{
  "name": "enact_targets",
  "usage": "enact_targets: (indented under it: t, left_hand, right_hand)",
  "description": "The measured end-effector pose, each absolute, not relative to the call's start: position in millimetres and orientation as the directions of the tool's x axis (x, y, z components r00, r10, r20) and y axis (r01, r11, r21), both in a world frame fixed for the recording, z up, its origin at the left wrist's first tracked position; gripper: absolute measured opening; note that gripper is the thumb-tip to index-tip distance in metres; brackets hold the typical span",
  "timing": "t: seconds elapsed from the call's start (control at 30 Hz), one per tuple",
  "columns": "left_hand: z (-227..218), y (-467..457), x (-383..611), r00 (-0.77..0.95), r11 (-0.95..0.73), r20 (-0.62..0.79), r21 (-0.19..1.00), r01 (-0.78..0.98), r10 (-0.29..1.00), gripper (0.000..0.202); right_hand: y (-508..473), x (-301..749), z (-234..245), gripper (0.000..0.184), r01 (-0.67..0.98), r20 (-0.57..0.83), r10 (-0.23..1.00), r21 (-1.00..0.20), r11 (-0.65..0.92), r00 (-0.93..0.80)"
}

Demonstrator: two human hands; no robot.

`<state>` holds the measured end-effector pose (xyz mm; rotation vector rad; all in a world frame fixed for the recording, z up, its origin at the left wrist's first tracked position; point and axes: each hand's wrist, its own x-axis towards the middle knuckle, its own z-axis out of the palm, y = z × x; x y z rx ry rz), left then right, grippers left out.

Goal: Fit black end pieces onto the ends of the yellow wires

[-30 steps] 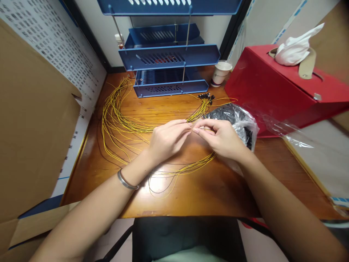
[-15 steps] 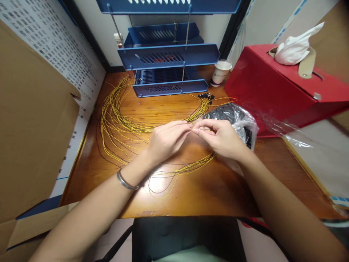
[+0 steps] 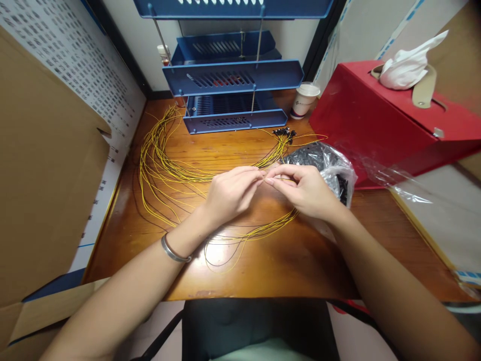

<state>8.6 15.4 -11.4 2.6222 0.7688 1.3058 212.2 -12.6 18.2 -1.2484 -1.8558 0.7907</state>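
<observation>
Over the middle of the table, my left hand and my right hand meet fingertip to fingertip, both closed in a pinch. A bit of thin yellow wire shows between the right hand's fingers. What the left fingertips hold is too small and covered to make out. A bundle of yellow and black wires loops across the table behind and left of my hands, its black connectors gathered beyond them. More wires curve below my hands. Beside the right hand lies a clear plastic bag with small black parts.
Blue stacked trays stand at the back of the wooden table. A paper cup is right of them, near a red box with tissue on top. Cardboard stands along the left side.
Almost nothing differs. Both hands stay pinched together in the same place, and the wires and bag lie as before.
</observation>
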Motion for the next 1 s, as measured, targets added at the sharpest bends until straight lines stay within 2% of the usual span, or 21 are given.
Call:
enact_targets:
  t: [0.27, 0.43, 0.53, 0.8, 1.0]
  left_hand:
    - [-7, 9, 12, 0.401, -0.742, 0.625, 0.567, 0.357, 0.670, 0.015]
    - [-4, 7, 15, 0.342, -0.515, 0.427, 0.826, 0.230, 0.837, 0.016]
    - [-3, 8, 16, 0.348, -0.377, 0.315, 0.918, 0.127, 0.883, 0.018]
    - [4, 12, 14, 0.418, -0.024, 0.043, 0.998, -0.050, 0.907, 0.027]
    - [4, 16, 15, 0.526, 0.265, -0.126, 0.944, -0.197, 0.841, 0.026]
  right_hand:
    - [-14, 211, 17, 0.016, 0.548, 0.342, 0.908, -0.724, 0.419, -0.243]
    - [-14, 209, 18, 0.012, 0.568, 0.429, 0.869, -0.662, 0.488, -0.247]
    - [-14, 209, 18, 0.010, 0.578, 0.477, 0.839, -0.619, 0.532, -0.262]
    - [-13, 215, 15, 0.016, 0.629, 0.583, 0.718, -0.407, 0.662, -0.379]
    - [-13, 216, 14, 0.018, 0.626, 0.623, 0.654, -0.316, 0.713, -0.430]
